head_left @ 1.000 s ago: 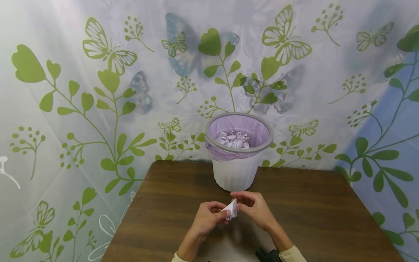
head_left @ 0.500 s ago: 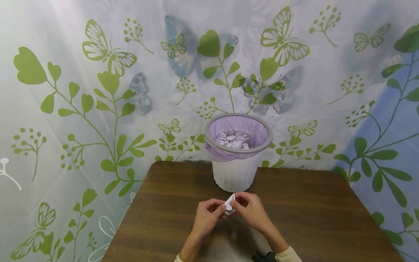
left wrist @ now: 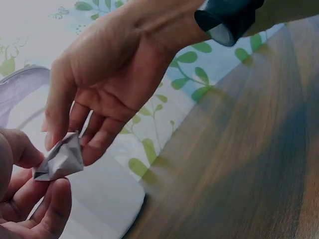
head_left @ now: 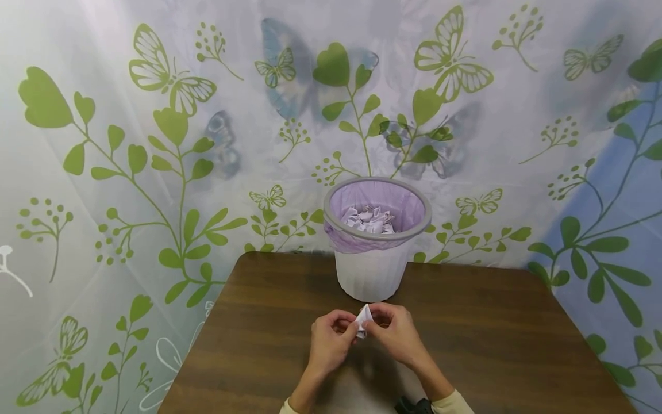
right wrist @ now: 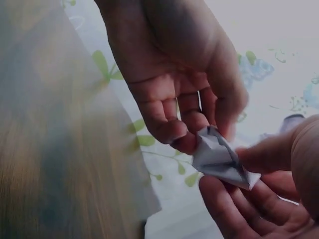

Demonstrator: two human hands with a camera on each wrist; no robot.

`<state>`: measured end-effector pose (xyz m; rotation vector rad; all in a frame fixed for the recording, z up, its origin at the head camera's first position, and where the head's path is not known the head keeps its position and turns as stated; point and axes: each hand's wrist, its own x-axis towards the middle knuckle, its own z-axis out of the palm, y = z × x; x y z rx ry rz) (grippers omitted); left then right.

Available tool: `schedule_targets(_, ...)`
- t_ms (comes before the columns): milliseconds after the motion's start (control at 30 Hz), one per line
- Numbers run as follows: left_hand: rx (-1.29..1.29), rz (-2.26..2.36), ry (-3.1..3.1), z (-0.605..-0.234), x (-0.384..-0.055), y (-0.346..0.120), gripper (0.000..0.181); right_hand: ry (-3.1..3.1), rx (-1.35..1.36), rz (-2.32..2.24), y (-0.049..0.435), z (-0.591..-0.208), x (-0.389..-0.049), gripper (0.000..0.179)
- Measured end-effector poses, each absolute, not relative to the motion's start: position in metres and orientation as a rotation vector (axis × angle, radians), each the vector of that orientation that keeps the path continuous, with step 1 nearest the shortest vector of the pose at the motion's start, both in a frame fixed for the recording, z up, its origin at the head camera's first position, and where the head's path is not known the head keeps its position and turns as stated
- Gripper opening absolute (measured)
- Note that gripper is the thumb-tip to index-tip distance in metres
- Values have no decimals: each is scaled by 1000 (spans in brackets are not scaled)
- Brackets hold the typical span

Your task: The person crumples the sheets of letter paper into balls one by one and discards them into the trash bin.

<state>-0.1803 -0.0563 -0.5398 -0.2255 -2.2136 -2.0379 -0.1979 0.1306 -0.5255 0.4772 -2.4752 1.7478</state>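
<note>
A small folded piece of white paper (head_left: 364, 317), pointed at the top, is held between both hands above the table in the head view. My left hand (head_left: 331, 340) pinches its left side between thumb and fingers. From the other side, my right hand (head_left: 395, 333) pinches it with thumb and forefinger. Creased facets and an open fold show on the paper (left wrist: 64, 158) in the left wrist view. Up close in the right wrist view, the same paper (right wrist: 219, 158) has fingers of both hands around it, which cover its ends.
Just beyond the hands stands a white waste bin (head_left: 368, 273) with a grey rim and purple liner. Several crumpled white papers (head_left: 369, 219) lie inside it. The brown wooden table (head_left: 258, 333) runs back to a leaf-and-butterfly printed curtain (head_left: 289, 144).
A second ago the right fingers were off the paper's top at its right side. They have closed in on it, the hands have come together, and the paper has turned more upright.
</note>
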Motion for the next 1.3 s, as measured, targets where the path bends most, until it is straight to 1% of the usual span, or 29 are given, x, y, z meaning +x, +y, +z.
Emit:
schedule_targets(100, -167, -2006, -2210, -539, -181, -53, 4, -2442, 409, 1705, 126, -525, -196, 14)
schedule_targets(200, -128, -2022, -2187, -538, -181, -51, 5, -2390, 407, 1622, 122, -527, -194, 13)
schedule_targets(300, -94, -2090, -2146, -537, -182, -50, 4, -2311, 477, 1547, 119, -530, -193, 14)
schedule_targets(500, -34, -2367, -2039, -535, -184, -52, 9, -2161, 666, 1353, 117, -534, -195, 26)
schedule_targets(600, -73, -2507, -2033, -535, -186, -58, 17, -2158, 721, 1260, 122, -533, -199, 27)
schedule_targets(800, -87, -2710, -2093, -537, -189, -69, 46, -2224, 867, 1297, 131, -534, -202, 27)
schedule_targets(933, -97, -2836, -2105, -540, -191, -75, 44, -2250, 877, 1315, 132, -537, -201, 28)
schedule_targets(1100, -152, -2980, -2050, -541, -195, -81, 39, -2319, 790, 1261, 131, -535, -200, 26)
schedule_targets(1300, -222, -2958, -2078, -541, -195, -81, 40, -2407, 714, 1207, 132, -530, -200, 23)
